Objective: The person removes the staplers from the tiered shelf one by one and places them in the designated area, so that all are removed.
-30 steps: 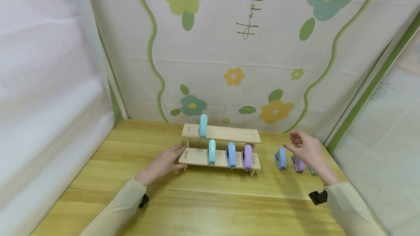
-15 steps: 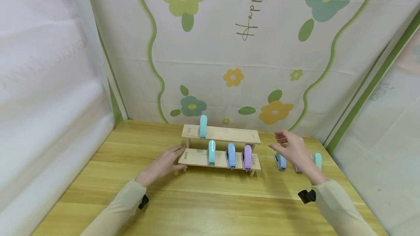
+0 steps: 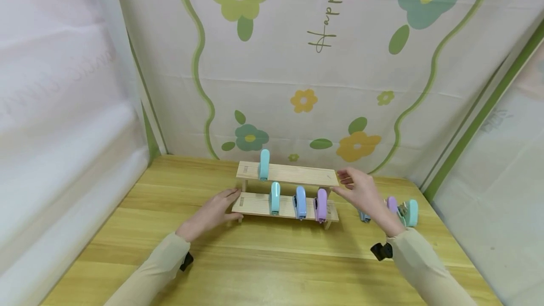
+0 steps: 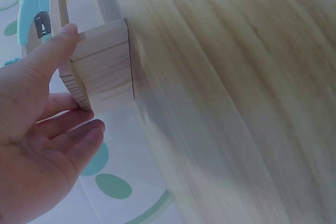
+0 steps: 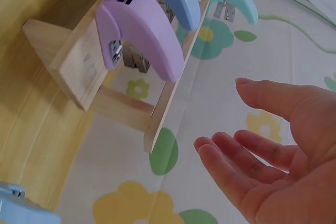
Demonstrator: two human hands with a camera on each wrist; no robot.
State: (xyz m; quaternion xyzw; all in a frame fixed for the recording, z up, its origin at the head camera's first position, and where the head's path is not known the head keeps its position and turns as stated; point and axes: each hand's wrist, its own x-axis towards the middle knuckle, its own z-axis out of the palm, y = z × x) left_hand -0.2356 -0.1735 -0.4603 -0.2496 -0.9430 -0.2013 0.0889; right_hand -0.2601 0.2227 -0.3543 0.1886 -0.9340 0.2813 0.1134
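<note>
The left sleeve (image 3: pixel 159 261) and the right sleeve (image 3: pixel 418 261) were pale beige, long, plain and lightly creased, both ending near the wrist. A small black block (image 3: pixel 186 262) showed beside the left one; an angular black device (image 3: pixel 381 251) sat by the right

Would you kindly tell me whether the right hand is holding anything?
No, the right hand is empty, with its thumb and fingers apart.
</note>
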